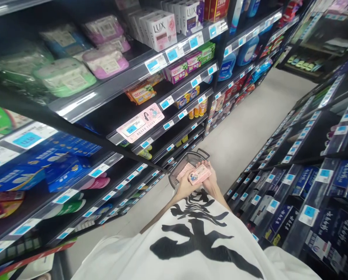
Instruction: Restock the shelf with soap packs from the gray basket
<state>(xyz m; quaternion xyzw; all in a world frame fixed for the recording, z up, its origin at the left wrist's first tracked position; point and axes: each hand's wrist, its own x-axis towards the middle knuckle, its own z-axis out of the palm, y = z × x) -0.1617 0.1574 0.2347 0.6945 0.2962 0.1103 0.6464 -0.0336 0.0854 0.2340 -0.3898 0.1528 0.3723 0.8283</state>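
Observation:
In front of my body, both hands hold a small pink box (199, 174) printed with a dark and coloured pattern at one end. My left hand (184, 186) grips its near left side. My right hand (211, 179) wraps round its right side. Just beyond and below them is a dark shopping basket (174, 167) with slotted walls and a raised handle (203, 153). Another pink pack (184, 171) lies in the basket, partly hidden by my left hand. What the basket rests on is hidden.
Tall shelves line the left, with LUX soap boxes (161, 30), wrapped soap dishes (105, 62) and orange packs (140, 93). A pink label strip (140, 122) hangs on one shelf edge. Shelves of dark blue boxes (283, 223) flank the right. A grey aisle floor (240, 132) runs between.

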